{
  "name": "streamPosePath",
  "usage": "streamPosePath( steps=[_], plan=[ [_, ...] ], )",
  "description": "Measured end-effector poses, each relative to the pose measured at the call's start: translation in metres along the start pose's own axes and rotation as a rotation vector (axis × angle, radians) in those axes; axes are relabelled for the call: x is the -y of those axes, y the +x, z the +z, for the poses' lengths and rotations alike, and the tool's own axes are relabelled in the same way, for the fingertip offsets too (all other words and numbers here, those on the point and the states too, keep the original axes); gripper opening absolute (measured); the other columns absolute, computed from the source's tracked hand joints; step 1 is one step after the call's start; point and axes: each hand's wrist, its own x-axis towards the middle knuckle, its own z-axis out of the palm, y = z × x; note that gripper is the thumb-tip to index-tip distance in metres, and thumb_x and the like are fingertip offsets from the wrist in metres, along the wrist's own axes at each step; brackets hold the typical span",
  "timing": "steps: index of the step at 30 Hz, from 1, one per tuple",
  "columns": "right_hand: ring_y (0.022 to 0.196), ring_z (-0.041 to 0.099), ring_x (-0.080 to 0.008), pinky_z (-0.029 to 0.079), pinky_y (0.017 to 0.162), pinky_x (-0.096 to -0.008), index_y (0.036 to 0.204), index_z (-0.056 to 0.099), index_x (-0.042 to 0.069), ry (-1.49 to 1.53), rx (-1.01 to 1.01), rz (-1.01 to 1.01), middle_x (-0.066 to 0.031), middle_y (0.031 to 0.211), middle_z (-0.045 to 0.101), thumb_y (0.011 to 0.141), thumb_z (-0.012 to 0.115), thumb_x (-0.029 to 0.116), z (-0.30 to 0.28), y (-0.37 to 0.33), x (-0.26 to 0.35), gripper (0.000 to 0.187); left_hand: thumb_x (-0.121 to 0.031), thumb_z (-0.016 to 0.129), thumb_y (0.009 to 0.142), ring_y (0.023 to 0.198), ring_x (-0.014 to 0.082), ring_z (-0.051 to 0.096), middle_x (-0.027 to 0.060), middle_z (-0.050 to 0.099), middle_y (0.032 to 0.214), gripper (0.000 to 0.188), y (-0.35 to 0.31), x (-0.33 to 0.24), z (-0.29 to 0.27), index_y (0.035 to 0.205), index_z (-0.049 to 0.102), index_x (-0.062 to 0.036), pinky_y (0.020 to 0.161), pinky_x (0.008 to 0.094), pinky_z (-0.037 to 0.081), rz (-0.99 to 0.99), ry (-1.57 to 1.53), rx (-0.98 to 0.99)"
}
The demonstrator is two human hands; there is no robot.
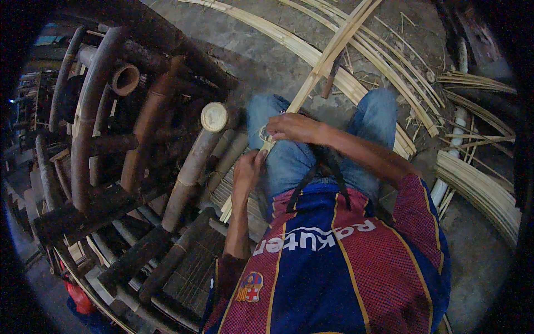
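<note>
A bundle of pale split bamboo strips [320,67] slants across my jeans-covered thigh, from the top of the view down to the lower left. My right hand [292,128] is closed on the strips over the knee, its fingers bent round them. Just below and to the left, my left hand [248,170] pinches the same strips between thumb and fingers. Between the two hands sits a small curl of thin pale fibre [264,133]; my fingers partly cover it. The lower ends of the strips [225,211] show past my left wrist.
Dark bamboo-pole furniture [83,122] crowds the left side. A thick cut pole [192,161] stands close to my left forearm. More bamboo strips [278,36] lie on the concrete floor [239,42] ahead, with bundles [478,189] at the right. A short dark brown piece [332,75] lies beyond my knees.
</note>
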Motion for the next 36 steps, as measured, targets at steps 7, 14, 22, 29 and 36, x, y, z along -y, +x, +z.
streamPosePath(
  steps=[7,14,22,29,36],
  plan=[
    [0.081,0.059,-0.0361,0.044,0.070,-0.0429,0.083,0.059,0.000,0.027,0.071,0.147,-0.0148,0.080,0.059,0.082,0.066,0.020,0.006,0.007,-0.005,0.021,-0.041,0.052,0.096,0.072,0.0400,0.061,0.0201,0.062,0.071,0.044,0.001,0.005,0.003,0.083,0.065,-0.0004,0.069,0.0473,0.044,0.060,0.036,-0.033],
    [0.073,0.059,-0.0376,0.044,0.067,-0.0442,0.079,0.059,-0.001,0.162,0.029,0.229,-0.0179,0.075,0.060,0.082,0.063,0.016,0.011,0.005,-0.002,0.017,-0.039,0.052,0.097,0.072,0.0414,0.061,0.0207,0.063,0.073,0.041,0.002,0.007,0.005,0.086,0.065,-0.0007,0.067,0.0474,0.045,0.072,0.022,-0.025],
    [0.083,0.061,-0.0430,0.048,0.077,-0.0510,0.082,0.061,-0.003,0.051,-0.038,0.267,-0.0233,0.084,0.063,0.084,0.058,0.014,0.009,0.001,0.013,0.017,-0.040,0.053,0.097,0.074,0.0414,0.062,0.0231,0.063,0.076,0.041,0.002,0.003,0.005,0.090,0.065,-0.0015,0.067,0.0482,0.046,0.060,0.022,-0.033],
    [0.073,0.060,-0.0402,0.045,0.065,-0.0470,0.074,0.058,0.000,0.047,-0.089,0.268,-0.0195,0.072,0.059,0.080,0.062,0.009,0.017,0.004,0.015,0.012,-0.049,0.055,0.093,0.072,0.0415,0.060,0.0230,0.062,0.075,0.048,-0.003,-0.024,0.007,0.089,0.065,-0.0020,0.067,0.0480,0.044,-0.148,0.202,-0.062],
    [0.076,0.060,-0.0397,0.045,0.067,-0.0465,0.076,0.057,0.000,0.135,-0.039,0.249,-0.0188,0.074,0.058,0.081,0.063,0.011,0.016,0.006,0.012,0.014,-0.049,0.054,0.094,0.071,0.0409,0.058,0.0217,0.059,0.070,0.049,-0.004,-0.008,0.008,0.084,0.063,-0.0017,0.066,0.0474,0.043,-0.064,0.035,-0.063]
  ],
)
